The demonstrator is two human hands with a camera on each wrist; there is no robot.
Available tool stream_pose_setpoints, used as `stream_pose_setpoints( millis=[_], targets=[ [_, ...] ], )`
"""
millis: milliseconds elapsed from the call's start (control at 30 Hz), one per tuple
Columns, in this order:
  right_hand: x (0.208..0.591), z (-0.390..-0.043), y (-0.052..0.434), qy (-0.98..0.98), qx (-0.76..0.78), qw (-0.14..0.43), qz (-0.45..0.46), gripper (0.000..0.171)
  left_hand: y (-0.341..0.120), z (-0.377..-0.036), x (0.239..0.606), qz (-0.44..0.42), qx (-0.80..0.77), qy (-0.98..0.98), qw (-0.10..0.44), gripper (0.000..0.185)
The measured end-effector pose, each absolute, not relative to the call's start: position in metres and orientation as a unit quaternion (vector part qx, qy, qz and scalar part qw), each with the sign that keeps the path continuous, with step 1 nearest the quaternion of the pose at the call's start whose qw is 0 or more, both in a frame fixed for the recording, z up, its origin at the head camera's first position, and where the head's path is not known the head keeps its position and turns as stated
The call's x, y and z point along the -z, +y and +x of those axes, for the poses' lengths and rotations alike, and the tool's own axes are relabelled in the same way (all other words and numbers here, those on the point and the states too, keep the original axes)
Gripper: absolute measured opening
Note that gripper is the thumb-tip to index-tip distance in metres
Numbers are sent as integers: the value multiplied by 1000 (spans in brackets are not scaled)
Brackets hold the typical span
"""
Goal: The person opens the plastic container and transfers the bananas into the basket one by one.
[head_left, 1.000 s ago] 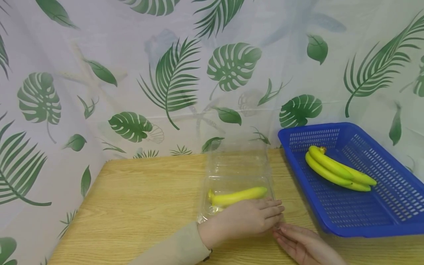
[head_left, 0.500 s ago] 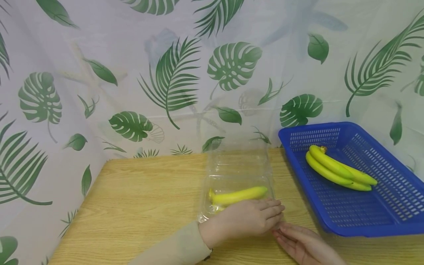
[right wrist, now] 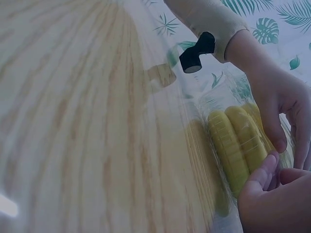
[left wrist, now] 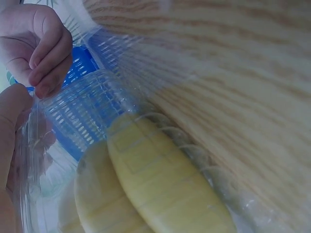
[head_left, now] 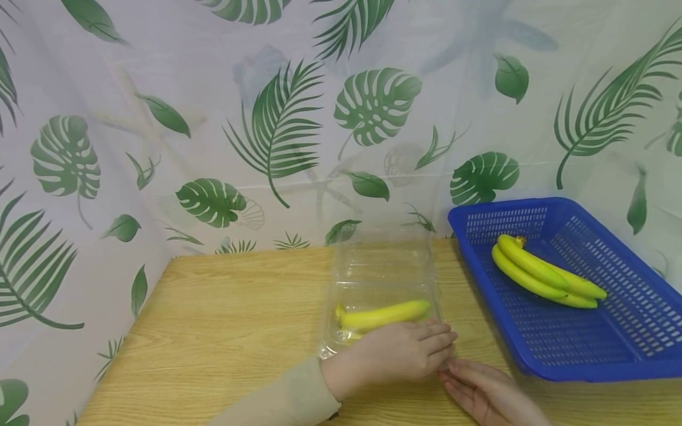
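Note:
A clear plastic clamshell container lies on the table with its lid folded back towards the wall. Inside are yellow bananas; several rounded bodies of them show through the side in the left wrist view. My left hand reaches across the near side and grips the container at its near right corner, thumb in front and fingers over the right edge. My right hand pinches the same corner from below right, its fingertips close to the left hand. The left hand hides part of the bananas.
To the right stands a blue slotted plastic basket with a bunch of bananas in it. A leaf-printed sheet hangs behind and beside the wooden table. A black band piece sits at the left sleeve.

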State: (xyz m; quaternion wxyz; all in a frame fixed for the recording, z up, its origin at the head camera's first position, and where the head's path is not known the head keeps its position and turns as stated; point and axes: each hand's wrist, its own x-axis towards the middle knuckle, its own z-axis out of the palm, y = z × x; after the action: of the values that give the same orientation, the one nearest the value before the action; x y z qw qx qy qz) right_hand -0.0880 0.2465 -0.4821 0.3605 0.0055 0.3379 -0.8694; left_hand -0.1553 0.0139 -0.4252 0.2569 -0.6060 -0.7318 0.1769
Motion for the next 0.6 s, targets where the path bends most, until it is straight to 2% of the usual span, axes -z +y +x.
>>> stream_pose_setpoints(
  millis=[333, 600],
  targets=[
    [483, -89, 247, 347, 866, 359, 7, 37, 15, -155, 424, -612, -172, -727, 259, 35],
    [488, -89, 247, 338, 872, 355, 0, 38, 14, -155, 420, -614, -89, -739, 263, 39]
  ],
)
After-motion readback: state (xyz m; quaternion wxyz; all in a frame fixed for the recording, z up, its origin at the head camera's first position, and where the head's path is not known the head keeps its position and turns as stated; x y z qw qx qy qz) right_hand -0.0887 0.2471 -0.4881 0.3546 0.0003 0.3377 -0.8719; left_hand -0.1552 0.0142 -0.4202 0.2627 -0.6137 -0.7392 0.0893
